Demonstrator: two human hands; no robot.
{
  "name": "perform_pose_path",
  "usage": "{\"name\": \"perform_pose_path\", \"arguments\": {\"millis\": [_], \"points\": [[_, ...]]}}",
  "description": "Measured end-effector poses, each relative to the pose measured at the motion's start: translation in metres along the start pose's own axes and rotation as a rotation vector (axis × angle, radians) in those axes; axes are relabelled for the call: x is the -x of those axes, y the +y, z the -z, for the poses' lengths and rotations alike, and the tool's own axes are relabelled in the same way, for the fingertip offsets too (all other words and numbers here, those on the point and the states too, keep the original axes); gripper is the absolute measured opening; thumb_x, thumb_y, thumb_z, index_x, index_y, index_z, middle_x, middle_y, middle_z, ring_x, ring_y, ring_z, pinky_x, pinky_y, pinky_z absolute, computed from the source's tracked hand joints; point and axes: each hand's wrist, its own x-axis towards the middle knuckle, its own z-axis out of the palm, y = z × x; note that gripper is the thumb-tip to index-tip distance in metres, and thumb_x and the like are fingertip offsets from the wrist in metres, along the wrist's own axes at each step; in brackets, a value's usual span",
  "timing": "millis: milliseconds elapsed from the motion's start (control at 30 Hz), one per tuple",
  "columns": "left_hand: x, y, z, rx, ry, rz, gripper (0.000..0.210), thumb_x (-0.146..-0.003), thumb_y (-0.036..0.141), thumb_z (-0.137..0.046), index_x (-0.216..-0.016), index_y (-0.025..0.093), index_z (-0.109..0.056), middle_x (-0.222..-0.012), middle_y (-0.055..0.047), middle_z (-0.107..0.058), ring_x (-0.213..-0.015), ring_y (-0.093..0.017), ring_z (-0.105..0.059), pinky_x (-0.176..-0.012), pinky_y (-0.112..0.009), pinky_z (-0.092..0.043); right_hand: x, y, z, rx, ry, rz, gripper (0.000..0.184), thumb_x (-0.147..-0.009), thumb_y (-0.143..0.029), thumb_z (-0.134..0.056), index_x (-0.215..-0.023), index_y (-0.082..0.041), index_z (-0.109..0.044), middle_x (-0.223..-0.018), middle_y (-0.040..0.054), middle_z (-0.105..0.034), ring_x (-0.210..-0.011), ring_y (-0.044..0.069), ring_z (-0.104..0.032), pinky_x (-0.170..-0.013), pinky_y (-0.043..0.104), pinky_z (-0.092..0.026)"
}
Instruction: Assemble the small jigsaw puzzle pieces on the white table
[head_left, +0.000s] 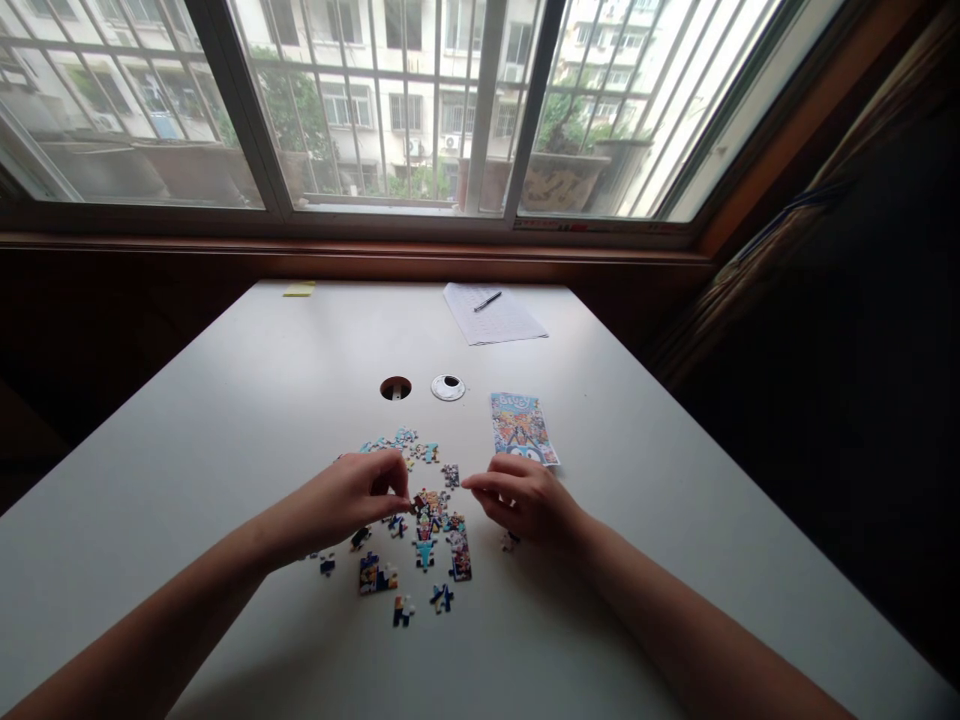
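My left hand (367,490) is closed in a pinch on a small dark puzzle piece (416,507), at the left edge of a joined cluster of puzzle pieces (432,520). To the right of that cluster, my right hand (525,490) hovers with bent fingers apart and nothing visible in them. Its index fingertip is close to a small joined bit of puzzle (451,476). A narrow joined strip (460,555) and another joined block (369,575) lie nearer to me. Several loose pieces (442,598) are scattered around, some partly hidden behind my left hand.
Behind my right hand lies a colourful picture sheet (517,425). Farther back are a round hole (395,388) in the white table (315,350), its metal cover (448,388), papers (502,320) with a pen (487,302), and yellow sticky notes (299,289). A barred window stands beyond.
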Motion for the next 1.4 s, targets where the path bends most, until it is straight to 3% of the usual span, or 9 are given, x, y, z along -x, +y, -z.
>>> {"name": "perform_pose_path", "arguments": {"millis": [267,600,733,833,1000,1400], "points": [[-0.001,0.013,-0.02,0.139,0.008,0.018,0.02,-0.087,0.038,-0.067,-0.086,0.019,-0.06,-0.08,0.001,-0.065,-0.072,-0.013,-0.054,-0.062,-0.024,-0.039,-0.008,-0.026,-0.004,-0.071,-0.006,0.042,0.021,-0.096,-0.028,-0.064,-0.115,-0.023,-0.069,-0.08,0.0019,-0.064,-0.068,0.012,-0.057,-0.063,0.025,-0.045],[-0.003,0.013,-0.027,0.117,0.029,-0.036,0.019,-0.09,0.038,-0.065,-0.091,0.019,-0.062,-0.085,0.001,-0.066,-0.073,-0.013,-0.056,-0.061,-0.022,-0.041,-0.008,-0.03,-0.004,-0.062,-0.054,0.05,0.014,-0.096,-0.028,-0.063,-0.104,-0.022,-0.072,-0.079,0.0029,-0.065,-0.068,0.013,-0.056,-0.063,0.026,-0.042],[-0.006,0.004,-0.027,-0.103,0.21,-0.115,0.018,-0.095,0.037,-0.059,-0.093,0.019,-0.063,-0.086,-0.001,-0.066,-0.075,-0.015,-0.056,-0.066,-0.027,-0.044,-0.006,-0.018,-0.002,-0.066,-0.04,-0.008,0.012,-0.094,-0.029,-0.065,-0.099,-0.021,-0.072,-0.078,0.0027,-0.065,-0.069,0.013,-0.058,-0.064,0.025,-0.044],[-0.009,-0.003,-0.027,-0.374,0.34,-0.32,0.012,-0.098,0.026,-0.055,-0.094,0.02,-0.065,-0.094,-0.003,-0.066,-0.089,-0.019,-0.055,-0.078,-0.033,-0.045,-0.004,-0.007,-0.002,-0.074,-0.051,-0.044,0.009,-0.093,-0.026,-0.066,-0.097,-0.021,-0.073,-0.075,0.0015,-0.063,-0.065,0.012,-0.057,-0.061,0.024,-0.043],[-0.01,-0.009,-0.034,-0.61,0.241,-0.549,0.017,-0.099,0.021,-0.052,-0.107,0.025,-0.066,-0.104,-0.002,-0.068,-0.098,-0.021,-0.053,-0.082,-0.034,-0.047,-0.001,-0.004,-0.003,-0.047,-0.105,-0.098,0.007,-0.09,-0.024,-0.07,-0.095,-0.022,-0.073,-0.073,-0.0001,-0.063,-0.066,0.013,-0.057,-0.065,0.026,-0.042],[-0.011,-0.011,-0.04,-0.756,0.226,-0.601,0.024,-0.097,0.026,-0.057,-0.118,0.029,-0.065,-0.109,-0.001,-0.07,-0.102,-0.023,-0.055,-0.085,-0.038,-0.046,0.001,-0.004,-0.006,0.009,-0.17,-0.131,0.01,-0.09,-0.031,-0.072,-0.095,-0.023,-0.074,-0.073,-0.0003,-0.063,-0.068,0.014,-0.056,-0.069,0.027,-0.039]]}}
